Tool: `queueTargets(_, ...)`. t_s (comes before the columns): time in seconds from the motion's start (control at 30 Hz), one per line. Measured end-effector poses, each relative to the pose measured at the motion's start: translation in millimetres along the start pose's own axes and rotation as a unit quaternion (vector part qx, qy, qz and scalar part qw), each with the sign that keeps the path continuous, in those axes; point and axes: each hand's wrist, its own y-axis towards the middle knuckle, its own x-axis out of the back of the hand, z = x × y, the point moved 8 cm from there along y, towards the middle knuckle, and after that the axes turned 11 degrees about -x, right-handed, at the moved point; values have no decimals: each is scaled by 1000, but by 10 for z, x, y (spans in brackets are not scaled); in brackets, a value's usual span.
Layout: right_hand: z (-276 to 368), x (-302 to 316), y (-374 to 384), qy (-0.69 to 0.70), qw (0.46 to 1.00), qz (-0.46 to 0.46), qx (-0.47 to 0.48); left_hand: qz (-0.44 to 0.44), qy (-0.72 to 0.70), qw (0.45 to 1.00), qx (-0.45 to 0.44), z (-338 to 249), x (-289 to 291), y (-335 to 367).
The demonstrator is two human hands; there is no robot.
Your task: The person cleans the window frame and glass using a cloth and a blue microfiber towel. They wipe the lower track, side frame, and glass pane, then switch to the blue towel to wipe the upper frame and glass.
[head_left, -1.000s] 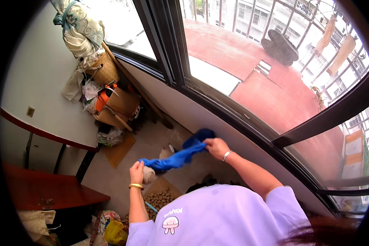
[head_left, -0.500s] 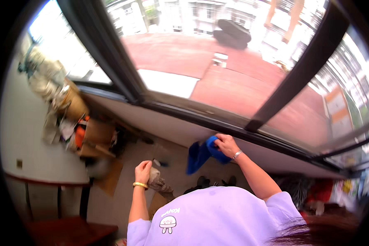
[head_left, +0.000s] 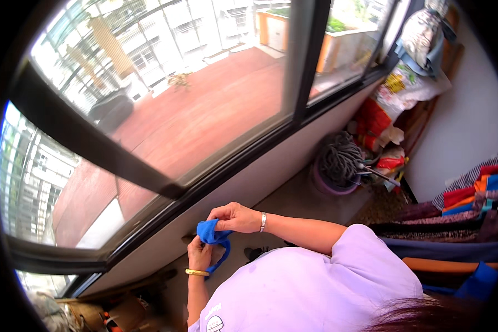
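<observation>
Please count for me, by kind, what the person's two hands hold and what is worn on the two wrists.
Blue cloth, held by both the left hand and the right hand: 1
Gold bangle, on the left wrist: 1
Silver bracelet, on the right wrist: 1
Total: 3

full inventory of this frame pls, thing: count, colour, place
blue cloth: 1, blue, bunched between both hands below the window
window frame: 1, dark, crossing the upper picture
coiled hose: 1, grey, in a purple tub by the wall, right of centre
bags and packages: several, red, yellow and white, piled in the far right corner
folded fabrics: several, red, orange and blue, stacked at right edge
left hand: 1, gold bangle on the wrist, grips the cloth from below
right hand: 1, silver bracelet on the wrist, pinches the cloth from above
</observation>
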Motion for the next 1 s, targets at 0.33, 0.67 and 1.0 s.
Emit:
queueTargets(0.33,-826,1564,-2253,325,927,-93,-162,234,-73,958,-147,-1499,-2382,436)
queueTargets(0.67,-735,2546,-3513,329,920,-188,103,371,-21,891,-259,-2518,-4200,792)
queueTargets(1.0,-320,3741,-4510,304,828,-458,108,168,94,938,-288,-2518,-4576,2135)
